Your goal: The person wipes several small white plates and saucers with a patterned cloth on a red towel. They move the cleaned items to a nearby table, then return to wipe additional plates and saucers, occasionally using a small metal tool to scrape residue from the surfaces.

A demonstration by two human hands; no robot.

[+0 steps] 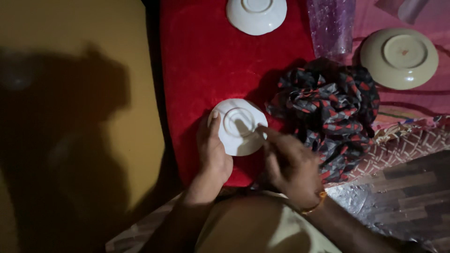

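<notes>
While held, saucer point(238, 126) beside crumpled cloth point(330, 112).

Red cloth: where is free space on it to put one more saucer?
Bare red cloth lies between the top saucer and the held saucer. Right is crowded: patterned cloth, plastic wrap, beige plate.
</notes>
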